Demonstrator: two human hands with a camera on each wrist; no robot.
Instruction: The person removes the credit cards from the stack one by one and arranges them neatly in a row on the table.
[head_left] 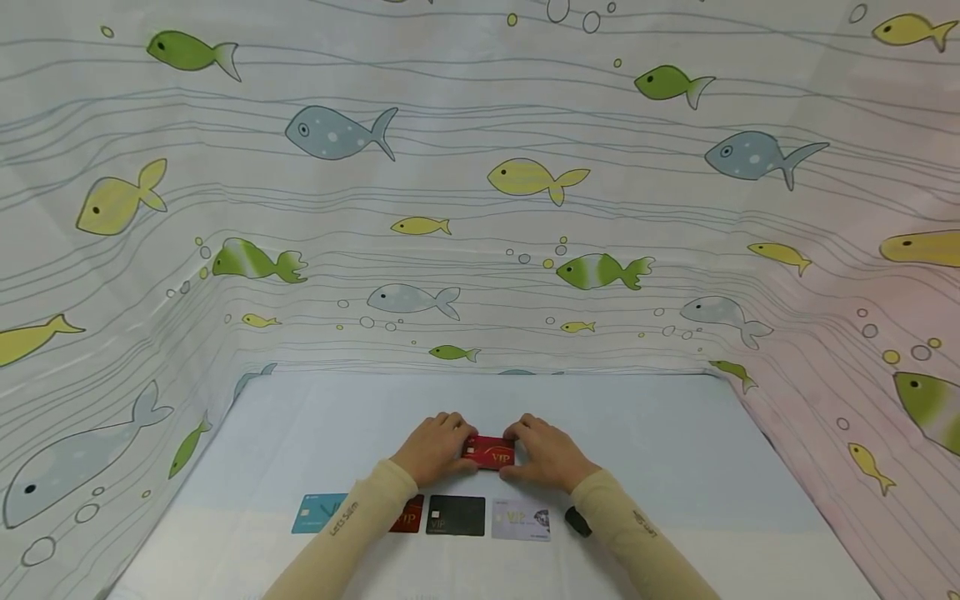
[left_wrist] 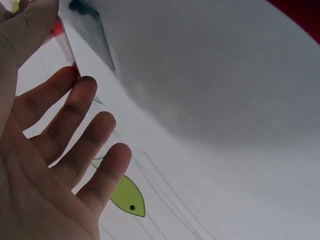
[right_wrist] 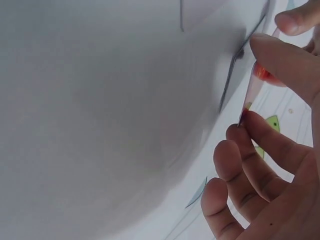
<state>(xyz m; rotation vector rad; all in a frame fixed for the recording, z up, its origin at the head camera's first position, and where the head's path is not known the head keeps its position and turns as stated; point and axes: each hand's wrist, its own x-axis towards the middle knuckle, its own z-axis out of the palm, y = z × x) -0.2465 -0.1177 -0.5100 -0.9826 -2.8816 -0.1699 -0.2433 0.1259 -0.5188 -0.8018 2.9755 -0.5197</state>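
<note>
A glossy red card with a chip and gold "VIP" lettering is held between my two hands in the head view. My left hand pinches its left end between thumb and fingers, and my right hand pinches the right end. In the left wrist view the card shows nearly edge-on between thumb and fingertips, the other fingers spread below. The right wrist view shows the card edge-on too, between thumb and index finger. Whether it touches the table, I cannot tell.
Nearer me lies a row: a teal card, a dark red card partly behind the left sleeve, a black card and a silver card. A small black object sits beside the right sleeve. Fish-print cloth walls surround the white table.
</note>
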